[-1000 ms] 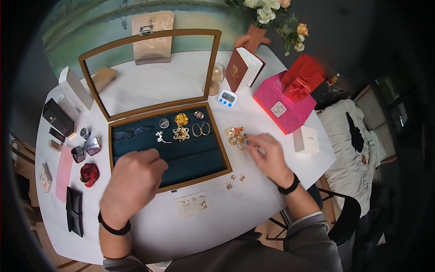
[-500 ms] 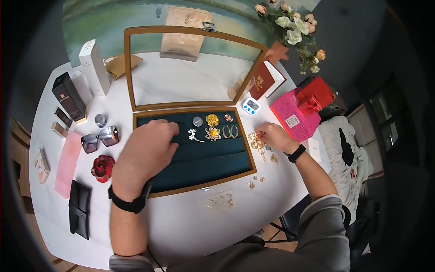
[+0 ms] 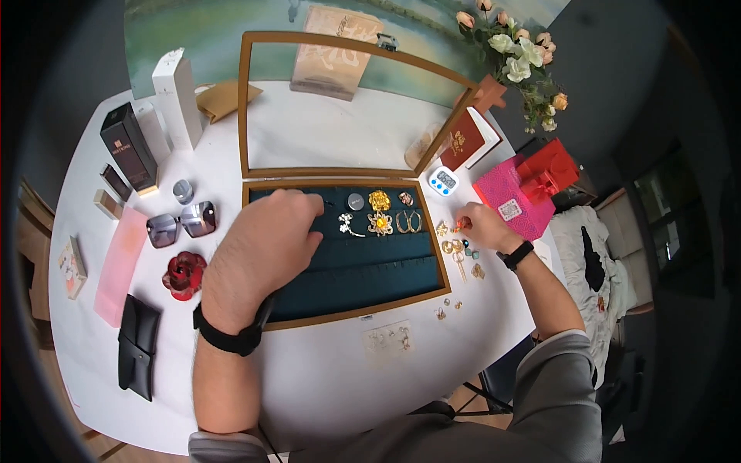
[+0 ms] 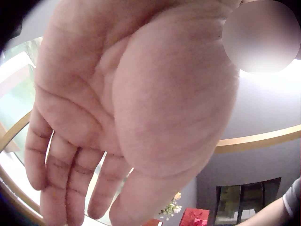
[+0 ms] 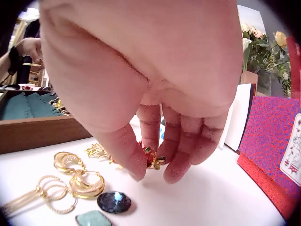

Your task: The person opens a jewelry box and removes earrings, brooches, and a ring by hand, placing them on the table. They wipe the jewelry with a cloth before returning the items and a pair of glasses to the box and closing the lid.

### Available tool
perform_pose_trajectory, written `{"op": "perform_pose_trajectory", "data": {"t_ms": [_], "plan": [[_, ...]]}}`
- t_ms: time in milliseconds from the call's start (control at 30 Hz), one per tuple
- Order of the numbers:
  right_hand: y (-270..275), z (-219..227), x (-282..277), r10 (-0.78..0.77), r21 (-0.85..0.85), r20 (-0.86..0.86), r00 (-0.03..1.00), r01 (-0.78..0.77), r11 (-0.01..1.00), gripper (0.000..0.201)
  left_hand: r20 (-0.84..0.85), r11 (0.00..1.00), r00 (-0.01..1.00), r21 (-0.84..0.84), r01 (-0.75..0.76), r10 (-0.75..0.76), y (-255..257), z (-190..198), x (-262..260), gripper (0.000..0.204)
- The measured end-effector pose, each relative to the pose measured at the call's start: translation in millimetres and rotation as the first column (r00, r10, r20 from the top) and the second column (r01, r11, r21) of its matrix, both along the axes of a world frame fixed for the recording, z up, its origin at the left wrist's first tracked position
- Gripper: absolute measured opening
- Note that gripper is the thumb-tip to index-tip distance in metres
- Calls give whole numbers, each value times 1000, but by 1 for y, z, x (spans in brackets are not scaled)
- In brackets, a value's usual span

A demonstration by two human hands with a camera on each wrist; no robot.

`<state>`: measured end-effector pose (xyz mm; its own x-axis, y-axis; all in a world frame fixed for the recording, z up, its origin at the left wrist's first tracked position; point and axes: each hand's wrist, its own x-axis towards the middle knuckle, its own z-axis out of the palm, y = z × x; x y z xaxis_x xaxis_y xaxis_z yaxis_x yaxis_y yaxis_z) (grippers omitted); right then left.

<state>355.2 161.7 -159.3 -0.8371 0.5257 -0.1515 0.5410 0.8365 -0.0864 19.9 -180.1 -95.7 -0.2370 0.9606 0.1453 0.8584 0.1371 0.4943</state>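
The white table (image 3: 332,386) is carrying your whole working area. On it the jewellery case (image 3: 363,289) is lying with its teal lining facing up, its brown-framed lid (image 3: 245,108) standing raised at the far side. Right of the case, a pink bag (image 3: 494,185) is standing beside a red bag (image 3: 552,166).

Your left hand (image 3: 270,239) is reaching over the left part of the case, fingers extending loosely; its palm is showing no held item, and I cannot tell whether its fingertips are touching anything. Your right hand (image 3: 486,228) is working over the table, just beyond the case's right edge; its grip is narrow, thumb and fingers pinching.

The sunglasses (image 3: 198,220) are resting well left of the case, and the white timer (image 3: 443,181) is standing near its far right corner. Inside the case, a yellow brooch (image 3: 379,201) is lying behind a flower brooch (image 3: 380,224), with hoop earrings (image 3: 403,222) occupying the space to their right.

Near your right hand, gold hoops (image 5: 88,183) and a dark blue stone (image 5: 114,202) are lying on the table. The red-and-gold piece (image 5: 153,159) is sitting between your right thumb and fingers, partly hidden by them.
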Motion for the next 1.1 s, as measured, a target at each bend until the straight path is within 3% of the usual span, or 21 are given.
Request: {"op": "perform_pose_trajectory", "data": {"t_ms": [33, 200, 367, 467, 533, 567, 800, 867, 1100], "plan": [[-3, 3, 3, 18, 77, -17, 1000, -17, 997, 18, 3, 1000, 1000, 6, -5, 5, 1, -1, 1, 30], [-27, 32, 1, 51, 154, -139, 989, -29, 988, 16, -9, 999, 999, -39, -36, 35, 2, -6, -3, 31], [-79, 55, -56, 217, 150, -240, 946, -184, 971, 17, -2, 992, 997, -99, -74, 74, 1, -16, -15, 30], [-112, 43, -101, 200, -20, -355, 913, -221, 975, 22, 6, 982, 998, -181, -61, 63, 6, -22, -21, 28], [-131, 28, -126, 209, -45, -386, 898, -244, 969, 25, -4, 983, 999, -175, -53, 53, 10, -31, -24, 28], [-143, 28, -141, 155, -120, -342, 927, -206, 971, 25, -10, 986, 999, -163, -45, 44, 11, -36, -25, 28], [-174, 2, -197, 149, -168, -351, 925, -219, 961, 24, 29, 977, 999, -213, -18, 24, 22, -44, -18, 29], [-175, -6, -203, 195, -110, -365, 910, -250, 962, 24, 8, 946, 1000, -325, 2, 0, 26, -46, -18, 31], [-176, -16, -209, 259, 32, -310, 915, -263, 964, 24, 33, 947, 999, -321, -15, 27, 30, -58, -15, 32]]}}
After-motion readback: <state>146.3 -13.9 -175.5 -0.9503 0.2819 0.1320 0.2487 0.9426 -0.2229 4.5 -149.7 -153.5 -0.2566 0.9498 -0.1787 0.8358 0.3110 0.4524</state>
